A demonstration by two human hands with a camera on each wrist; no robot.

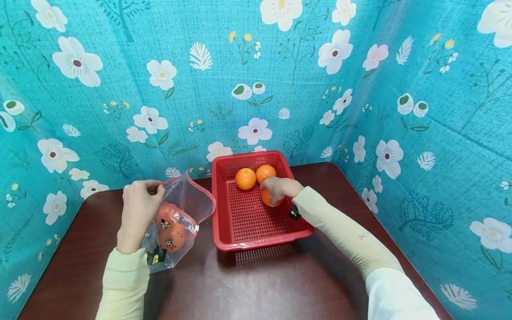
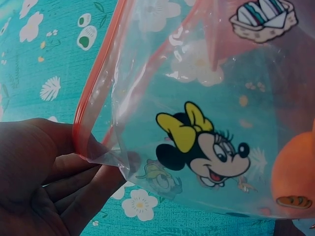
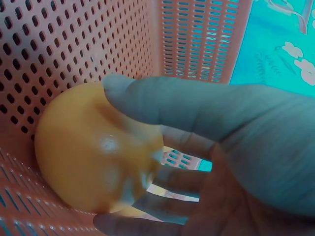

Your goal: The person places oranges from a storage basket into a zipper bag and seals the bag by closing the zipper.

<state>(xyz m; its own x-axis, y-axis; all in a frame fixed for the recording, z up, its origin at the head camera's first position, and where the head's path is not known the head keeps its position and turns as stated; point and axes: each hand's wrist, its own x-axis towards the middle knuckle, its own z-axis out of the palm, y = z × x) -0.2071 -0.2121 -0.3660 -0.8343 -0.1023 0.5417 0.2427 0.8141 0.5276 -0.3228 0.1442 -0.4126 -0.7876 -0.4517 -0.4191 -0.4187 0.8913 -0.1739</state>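
Observation:
My left hand [image 1: 138, 206] pinches the top edge of a clear zip bag [image 1: 190, 195] with a red border and cartoon prints. The bag's mouth gapes toward the basket, and orange fruit [image 1: 173, 238] shows through its lower part. In the left wrist view, thumb and fingers grip a corner of the bag beside the red zip strip [image 2: 96, 73]. Inside the red plastic basket [image 1: 218, 213], my right hand [image 1: 282, 186] holds an orange [image 3: 83, 147], thumb over its top and fingers round its side. Two more oranges, one left [image 1: 245, 178] and one right [image 1: 266, 172], lie near the back.
The basket has perforated walls and stands toward the back of a dark brown table [image 1: 256, 284]. Blue flowered cloth [image 1: 224, 89] hangs close behind the table and along its right side. The bag stands just left of the basket.

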